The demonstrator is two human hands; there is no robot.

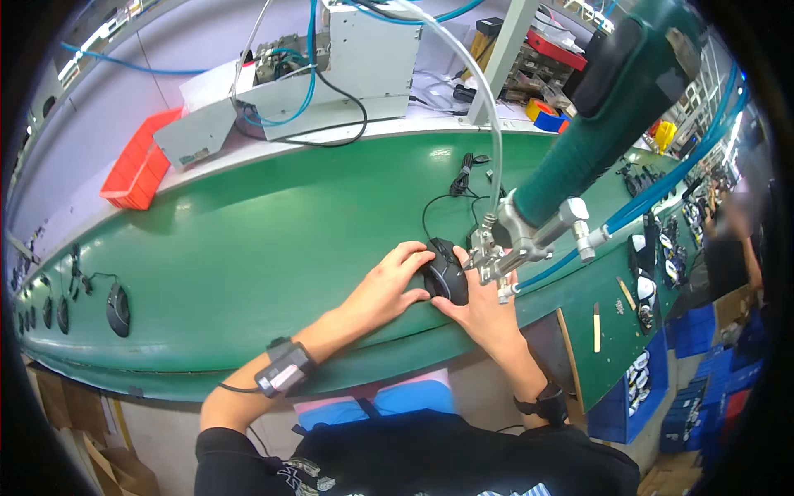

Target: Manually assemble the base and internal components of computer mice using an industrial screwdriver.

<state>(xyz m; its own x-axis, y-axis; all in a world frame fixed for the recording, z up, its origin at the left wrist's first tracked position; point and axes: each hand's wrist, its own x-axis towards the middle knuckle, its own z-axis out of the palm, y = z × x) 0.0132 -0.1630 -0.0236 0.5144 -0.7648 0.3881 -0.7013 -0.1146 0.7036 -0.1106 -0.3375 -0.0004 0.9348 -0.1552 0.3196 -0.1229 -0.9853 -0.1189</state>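
Observation:
A black computer mouse point(445, 273) rests on the green belt-like work surface point(273, 223), between my two hands. My left hand point(389, 283) grips its left side, with the thumb near its lower edge and the fingers toward its front. From the other side my right hand point(486, 310) closes on it, thumb at the rear; some of its fingers are hidden behind a metal fitting point(496, 252). The mouse's cable runs up from its front to a tied cable bundle point(465, 175). Directly above the right hand hangs a thick green-handled tool point(579, 140) bearing the metal fitting.
Blue air hoses point(637, 211) run off to the right. More mice point(118, 310) lie at the far left. An orange bin point(142, 161) and a white machine housing point(372, 62) stand behind. At right, a side bench holds a knife-like tool point(596, 328), beside a blue parts bin point(633, 393).

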